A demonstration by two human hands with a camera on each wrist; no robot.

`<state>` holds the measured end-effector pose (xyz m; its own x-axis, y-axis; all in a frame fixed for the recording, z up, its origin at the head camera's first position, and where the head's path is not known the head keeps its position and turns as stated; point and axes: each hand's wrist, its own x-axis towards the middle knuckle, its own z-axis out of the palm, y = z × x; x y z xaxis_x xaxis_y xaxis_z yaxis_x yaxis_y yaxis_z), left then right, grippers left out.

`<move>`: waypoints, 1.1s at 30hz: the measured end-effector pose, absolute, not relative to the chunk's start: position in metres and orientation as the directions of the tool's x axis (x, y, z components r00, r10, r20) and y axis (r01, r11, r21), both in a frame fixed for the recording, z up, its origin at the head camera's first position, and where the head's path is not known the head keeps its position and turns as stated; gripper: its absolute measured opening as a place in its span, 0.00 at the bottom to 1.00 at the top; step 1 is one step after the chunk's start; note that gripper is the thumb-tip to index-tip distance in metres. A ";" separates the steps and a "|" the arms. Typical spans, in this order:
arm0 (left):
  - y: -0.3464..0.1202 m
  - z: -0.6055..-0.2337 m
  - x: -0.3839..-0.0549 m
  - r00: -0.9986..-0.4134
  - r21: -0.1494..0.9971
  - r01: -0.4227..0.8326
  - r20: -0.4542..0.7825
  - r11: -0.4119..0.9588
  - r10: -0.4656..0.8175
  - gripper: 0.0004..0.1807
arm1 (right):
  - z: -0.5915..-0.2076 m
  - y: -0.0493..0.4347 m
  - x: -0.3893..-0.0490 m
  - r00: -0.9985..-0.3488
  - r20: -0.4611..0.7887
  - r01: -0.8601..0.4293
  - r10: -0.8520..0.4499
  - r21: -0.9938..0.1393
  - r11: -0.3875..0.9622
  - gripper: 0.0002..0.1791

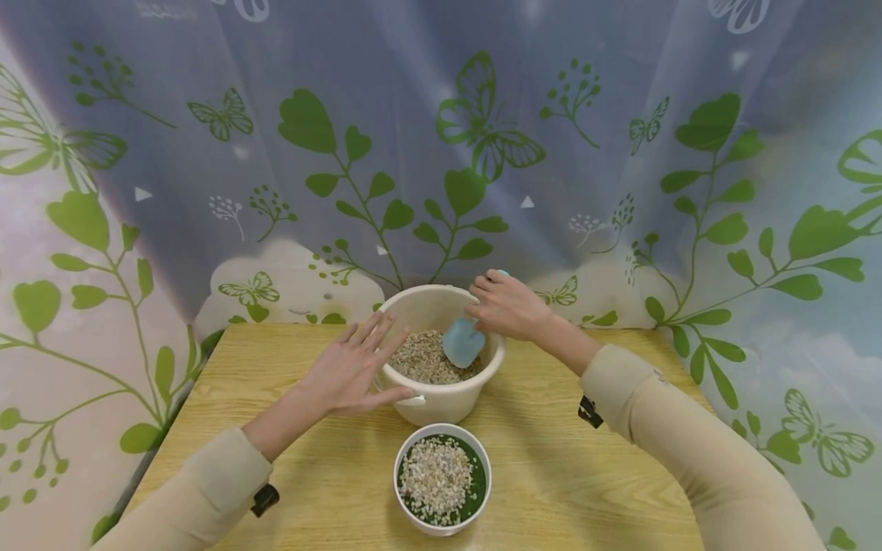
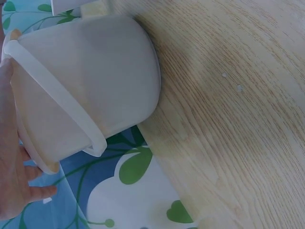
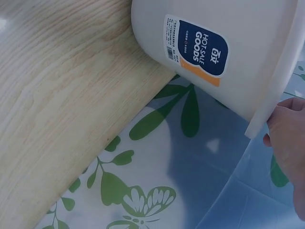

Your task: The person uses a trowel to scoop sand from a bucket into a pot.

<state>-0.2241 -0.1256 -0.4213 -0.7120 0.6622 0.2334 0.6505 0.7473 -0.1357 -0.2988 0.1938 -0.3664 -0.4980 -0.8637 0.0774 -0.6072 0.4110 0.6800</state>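
From where I stand, a pale blue plastic scoop (image 1: 462, 346) hangs tilted inside the right half of a round cream-white plastic bucket (image 1: 437, 402). The right hand (image 1: 511, 308) curls round its handle in a firm hold; a bit of blue pokes out past the knuckles. The left hand (image 1: 349, 367) holds nothing, its fingers spread wide over the bucket's left rim.

Only the head view looks into the bucket, where a layer of mixed tan and grey granules (image 1: 426, 360) covers the bottom; I cannot tell whether the blade touches them. The left wrist view brings out a white carrying handle (image 2: 62, 98) slanting down the outer wall, while the right wrist view alone shows a blue, white and orange paper label (image 3: 202, 52).

Just in front sits a smaller round white-rimmed bowl (image 1: 442, 529), dark green inside, with pale granules (image 1: 436, 474) heaped over its middle. Both containers stand on a light wood-grain table (image 1: 303, 497), before a blue and white cloth printed with green leaves and butterflies (image 1: 413, 92).
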 end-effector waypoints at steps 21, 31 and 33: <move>-0.125 -0.422 -0.225 -0.717 -0.128 0.652 0.216 0.747 0.663 0.56 | -0.365 0.181 -0.319 -0.486 0.015 -0.605 -0.874 0.715 0.349 0.19; -0.124 -0.422 -0.224 -0.722 -0.120 0.650 0.211 0.750 0.659 0.56 | -0.370 0.173 -0.317 -0.489 -0.011 -0.584 -0.872 0.747 0.318 0.18; -0.124 -0.422 -0.224 -0.722 -0.121 0.649 0.213 0.751 0.658 0.55 | -0.371 0.172 -0.317 -0.489 -0.011 -0.581 -0.872 0.750 0.316 0.18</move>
<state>-0.2243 -0.1243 -0.4218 -0.7220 0.6584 0.2129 0.6492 0.7509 -0.1206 -0.3168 0.1725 -0.3709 -0.4894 -0.8720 -0.0114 -0.5808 0.3161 0.7501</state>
